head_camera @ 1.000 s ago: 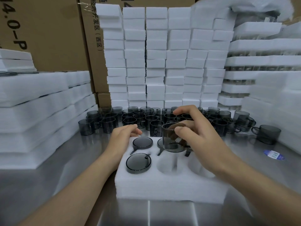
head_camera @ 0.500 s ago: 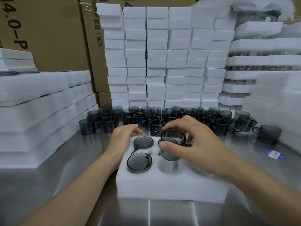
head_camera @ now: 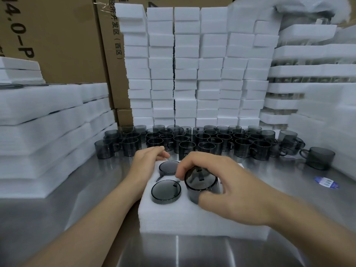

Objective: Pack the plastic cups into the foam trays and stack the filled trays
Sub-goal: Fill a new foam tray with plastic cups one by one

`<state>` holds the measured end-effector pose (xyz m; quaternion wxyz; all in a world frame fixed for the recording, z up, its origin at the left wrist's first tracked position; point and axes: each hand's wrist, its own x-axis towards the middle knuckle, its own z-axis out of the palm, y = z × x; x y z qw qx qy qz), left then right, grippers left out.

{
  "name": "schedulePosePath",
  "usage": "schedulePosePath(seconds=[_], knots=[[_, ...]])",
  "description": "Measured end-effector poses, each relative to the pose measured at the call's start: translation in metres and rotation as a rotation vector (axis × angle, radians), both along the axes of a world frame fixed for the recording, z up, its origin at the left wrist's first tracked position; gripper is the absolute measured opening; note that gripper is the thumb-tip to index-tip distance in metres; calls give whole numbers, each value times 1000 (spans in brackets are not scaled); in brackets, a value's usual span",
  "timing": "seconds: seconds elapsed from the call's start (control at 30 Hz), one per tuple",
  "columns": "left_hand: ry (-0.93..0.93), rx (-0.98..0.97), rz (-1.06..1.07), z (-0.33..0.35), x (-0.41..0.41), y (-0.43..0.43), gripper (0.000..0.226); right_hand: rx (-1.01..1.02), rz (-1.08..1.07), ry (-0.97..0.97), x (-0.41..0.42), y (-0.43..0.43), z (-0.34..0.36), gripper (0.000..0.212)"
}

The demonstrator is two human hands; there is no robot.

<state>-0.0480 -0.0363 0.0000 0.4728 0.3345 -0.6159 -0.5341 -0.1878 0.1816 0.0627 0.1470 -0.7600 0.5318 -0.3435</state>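
Your right hand curls its fingers round 1 smoky grey plastic cup; your left hand rests loosely curled on the white foam tray. The brown cardboard carton reads "4.0-P".

The left hand and right hand are bare. The left forearm and right forearm are bare too, uncovered down to the picture's lower edge.

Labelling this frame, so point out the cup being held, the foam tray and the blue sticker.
held cup (head_camera: 200, 182), head view, top face.
foam tray (head_camera: 192, 223), head view, front wall.
blue sticker (head_camera: 326, 182), head view, centre.
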Motion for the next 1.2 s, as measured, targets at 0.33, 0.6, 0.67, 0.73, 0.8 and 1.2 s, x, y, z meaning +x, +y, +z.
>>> schedulePosePath(seconds=[0.33, 0.6, 0.67, 0.73, 0.8, 1.2], knots=[[12, 24, -21, -1, 0, 2, 32, -75, -168, 219, -7, -5, -7, 32], [-10, 6, -28, -2, 2, -1, 32, -130, -167, 290, -3, -2, -3, 62], [-6, 12, -19, -2, 2, 1, 32, 42, -115, 418, -2, -3, -8, 71], [-7, 26, -17, 0, 1, 2, 33, 158, -89, 482, -2, -1, -12, 83], [-13, 22, -15, 1, 1, 4, 33, 188, -90, 513, -1, 1, -13, 91], [4, 20, -5, 3, 2, 7, 39, 172, -20, 249, -6, -6, -9, 80]])
